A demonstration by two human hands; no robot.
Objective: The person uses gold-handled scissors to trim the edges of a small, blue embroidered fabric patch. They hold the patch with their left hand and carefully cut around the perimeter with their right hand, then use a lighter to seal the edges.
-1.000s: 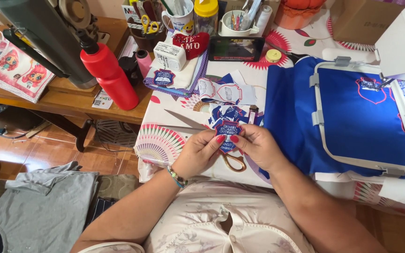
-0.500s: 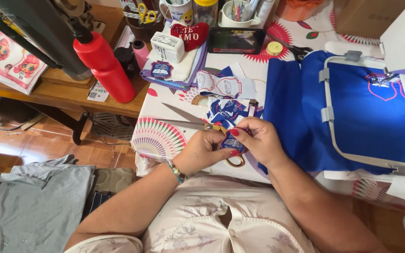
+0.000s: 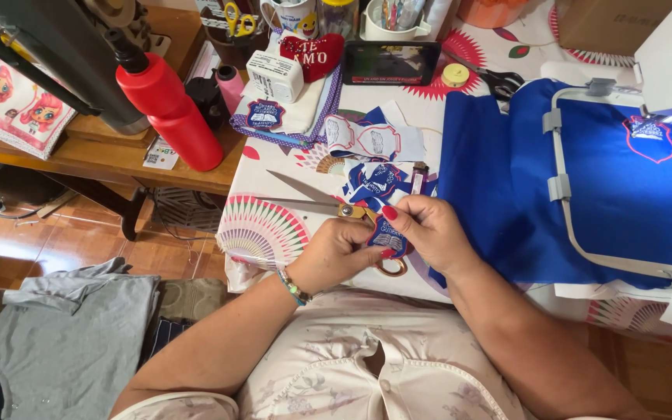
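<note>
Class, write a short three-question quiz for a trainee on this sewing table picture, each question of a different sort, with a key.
1. True or false: the scissors lie open on the tablecloth, blades pointing away from the red bottle.
2. What do the left hand and right hand hold between them?
A) a spool
B) a blue embroidered patch
C) a phone
3. Fill in: the blue fabric is stretched in an embroidery ____.

Key: 1 false, they point toward it; 2 B; 3 hoop.

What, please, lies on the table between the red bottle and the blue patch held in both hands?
In the head view, gold-handled scissors lie there on the fan-print tablecloth, between the red bottle and the blue patch.
</note>
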